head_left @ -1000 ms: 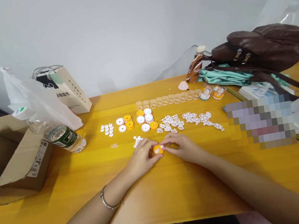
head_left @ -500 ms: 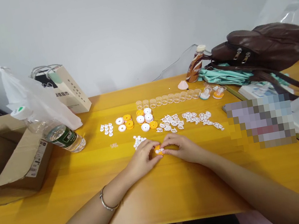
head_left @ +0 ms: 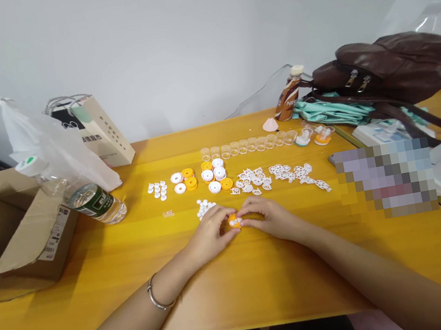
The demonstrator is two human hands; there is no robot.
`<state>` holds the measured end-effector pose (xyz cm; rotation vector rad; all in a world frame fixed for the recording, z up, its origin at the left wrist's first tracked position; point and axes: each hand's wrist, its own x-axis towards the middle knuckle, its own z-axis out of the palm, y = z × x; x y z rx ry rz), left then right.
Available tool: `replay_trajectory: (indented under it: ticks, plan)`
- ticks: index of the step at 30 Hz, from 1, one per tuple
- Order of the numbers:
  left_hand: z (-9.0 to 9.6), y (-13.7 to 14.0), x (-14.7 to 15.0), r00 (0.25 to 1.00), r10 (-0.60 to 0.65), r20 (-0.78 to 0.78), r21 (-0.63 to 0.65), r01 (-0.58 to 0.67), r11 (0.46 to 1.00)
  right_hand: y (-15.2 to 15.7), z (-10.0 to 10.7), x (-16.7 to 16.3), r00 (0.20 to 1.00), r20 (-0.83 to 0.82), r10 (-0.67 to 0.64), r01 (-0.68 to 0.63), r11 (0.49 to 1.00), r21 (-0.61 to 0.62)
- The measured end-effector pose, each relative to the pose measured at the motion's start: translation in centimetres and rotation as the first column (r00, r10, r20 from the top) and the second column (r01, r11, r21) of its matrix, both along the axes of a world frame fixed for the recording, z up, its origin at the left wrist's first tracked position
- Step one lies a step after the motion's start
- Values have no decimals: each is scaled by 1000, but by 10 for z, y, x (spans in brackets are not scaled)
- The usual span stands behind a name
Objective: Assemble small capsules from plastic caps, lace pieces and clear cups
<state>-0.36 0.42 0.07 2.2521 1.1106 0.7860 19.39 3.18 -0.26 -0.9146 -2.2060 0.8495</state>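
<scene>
Between my hands is a small orange plastic disc point(head_left: 234, 218) with white parts on its top. My left hand point(head_left: 214, 228) curls its thumb and fingers around the left side of the disc. From the right, my right hand point(head_left: 270, 219) pinches at its edge and the white parts; exactly what lies between those fingertips is partly hidden. Just beyond my left fingers is a pile of small white round pieces point(head_left: 205, 207). White openwork plastic pieces point(head_left: 254, 180) lie beyond my right hand. Orange and white round bases point(head_left: 215, 187) stand grouped farther back.
Clear cups point(head_left: 243, 147) form a row at the back, with two assembled toys point(head_left: 323, 136) at its right end. Small white parts point(head_left: 158, 189) lie left of the bases. A water bottle point(head_left: 97, 202) and cardboard box point(head_left: 48, 252) stand left; a brown bag point(head_left: 391, 69) sits right.
Hardly anything differs. Both hands stay around the orange disc in the same place, and the view shifts very slightly.
</scene>
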Motion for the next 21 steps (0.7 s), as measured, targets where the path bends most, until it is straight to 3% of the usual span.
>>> replay_trajectory:
  ticks: [7, 14, 21]
  plan:
    - [1, 0, 0, 1000, 7, 1, -1, -7, 1000, 0, 4, 5, 999, 0, 36, -36, 999, 36]
    - [2, -1, -1, 1000, 11, -7, -23, -11, 1000, 0, -1, 11, 990, 90, 110, -125, 973, 194]
    - [0, 1, -1, 1000, 16, -5, 6, -16, 1000, -6, 0, 7, 979, 186, 80, -135, 943, 303]
